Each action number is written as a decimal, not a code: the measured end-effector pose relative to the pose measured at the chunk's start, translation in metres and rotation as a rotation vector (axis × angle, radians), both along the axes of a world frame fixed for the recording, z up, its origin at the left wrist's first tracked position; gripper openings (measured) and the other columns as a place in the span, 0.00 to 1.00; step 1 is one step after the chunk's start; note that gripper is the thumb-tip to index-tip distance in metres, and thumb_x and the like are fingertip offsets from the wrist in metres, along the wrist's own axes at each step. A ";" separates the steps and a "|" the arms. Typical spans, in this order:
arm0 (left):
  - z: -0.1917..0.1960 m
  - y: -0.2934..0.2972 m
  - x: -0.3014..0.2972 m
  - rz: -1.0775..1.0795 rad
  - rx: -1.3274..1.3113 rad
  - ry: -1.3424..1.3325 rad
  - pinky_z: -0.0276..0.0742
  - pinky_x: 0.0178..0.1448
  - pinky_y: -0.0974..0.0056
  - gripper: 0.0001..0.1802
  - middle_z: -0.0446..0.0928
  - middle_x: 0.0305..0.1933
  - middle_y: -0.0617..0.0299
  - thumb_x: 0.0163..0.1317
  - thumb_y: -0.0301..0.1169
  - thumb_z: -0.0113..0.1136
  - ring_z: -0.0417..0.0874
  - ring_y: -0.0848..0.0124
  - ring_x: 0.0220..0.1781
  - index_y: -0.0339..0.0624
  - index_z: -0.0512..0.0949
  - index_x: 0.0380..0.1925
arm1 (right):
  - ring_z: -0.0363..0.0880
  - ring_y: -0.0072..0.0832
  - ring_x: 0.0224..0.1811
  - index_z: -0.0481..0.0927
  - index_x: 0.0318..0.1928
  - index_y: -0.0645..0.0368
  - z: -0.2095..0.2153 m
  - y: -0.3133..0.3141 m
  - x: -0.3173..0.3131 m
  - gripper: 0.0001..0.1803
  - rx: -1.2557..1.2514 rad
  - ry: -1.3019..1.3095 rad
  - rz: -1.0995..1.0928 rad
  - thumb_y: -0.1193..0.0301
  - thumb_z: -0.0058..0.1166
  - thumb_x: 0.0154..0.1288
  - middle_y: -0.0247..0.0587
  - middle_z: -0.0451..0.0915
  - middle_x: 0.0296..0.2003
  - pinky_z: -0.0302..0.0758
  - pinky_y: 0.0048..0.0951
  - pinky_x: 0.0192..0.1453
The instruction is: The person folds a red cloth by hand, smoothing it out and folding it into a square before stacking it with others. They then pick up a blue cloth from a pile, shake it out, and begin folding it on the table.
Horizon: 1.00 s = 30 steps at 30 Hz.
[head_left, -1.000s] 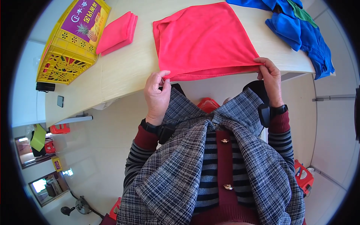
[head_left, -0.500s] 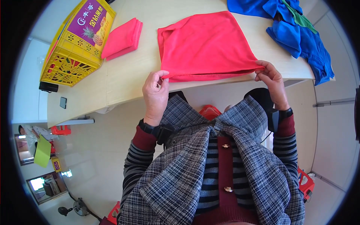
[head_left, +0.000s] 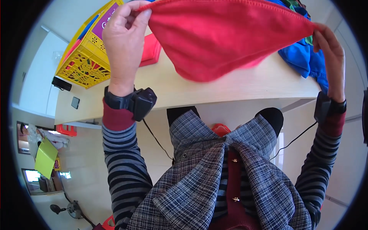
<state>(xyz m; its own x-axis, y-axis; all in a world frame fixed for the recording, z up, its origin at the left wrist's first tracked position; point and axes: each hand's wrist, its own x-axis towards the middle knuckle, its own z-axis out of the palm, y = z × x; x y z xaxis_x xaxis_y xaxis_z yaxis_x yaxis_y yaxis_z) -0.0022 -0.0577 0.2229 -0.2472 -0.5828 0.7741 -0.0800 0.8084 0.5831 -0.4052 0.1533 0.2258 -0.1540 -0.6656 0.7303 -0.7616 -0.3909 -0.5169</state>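
A red cloth (head_left: 226,40) with a stitched edge hangs lifted above the table, sagging in the middle with its lower part rounded and a little blurred. At its upper left corner my left hand (head_left: 124,46) pinches the edge between thumb and fingers. My right hand (head_left: 332,50) grips the opposite corner, so the top edge is stretched between the two hands. Behind my left hand, a folded red cloth (head_left: 152,50) lies on the table, partly hidden by that hand and the raised cloth.
A yellow plastic crate (head_left: 90,63) holding coloured cloths stands at the table's left. Beside it are a black cylinder (head_left: 61,84) and a small dark flat object (head_left: 75,102). Blue cloths (head_left: 301,57) are heaped at the right. The pale table (head_left: 230,90) ends just before my knees.
Both hands have risen and spread apart, lifting the red cloth off the table with them. Before, it lay flat with its near edge held at the table's front.
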 end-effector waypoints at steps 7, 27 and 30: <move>0.010 -0.040 -0.001 -0.036 0.092 -0.056 0.74 0.42 0.74 0.10 0.80 0.36 0.69 0.70 0.26 0.64 0.77 0.82 0.37 0.36 0.84 0.49 | 0.75 0.13 0.34 0.86 0.55 0.52 0.031 -0.031 -0.043 0.12 0.288 0.105 -0.012 0.66 0.52 0.81 0.27 0.81 0.36 0.71 0.16 0.38; -0.152 0.050 -0.046 0.057 -0.340 -0.460 0.77 0.44 0.55 0.12 0.74 0.37 0.57 0.51 0.21 0.64 0.79 0.56 0.43 0.45 0.80 0.36 | 0.80 0.28 0.30 0.86 0.49 0.56 -0.135 -0.086 -0.077 0.10 0.391 0.233 -0.172 0.74 0.55 0.71 0.39 0.84 0.31 0.79 0.28 0.39; -0.193 0.078 -0.066 -0.034 -0.255 -0.490 0.76 0.44 0.54 0.11 0.75 0.37 0.58 0.50 0.22 0.65 0.78 0.57 0.40 0.43 0.79 0.35 | 0.82 0.32 0.31 0.86 0.47 0.57 -0.168 -0.067 -0.060 0.10 0.481 0.271 -0.221 0.74 0.56 0.68 0.41 0.86 0.33 0.80 0.32 0.40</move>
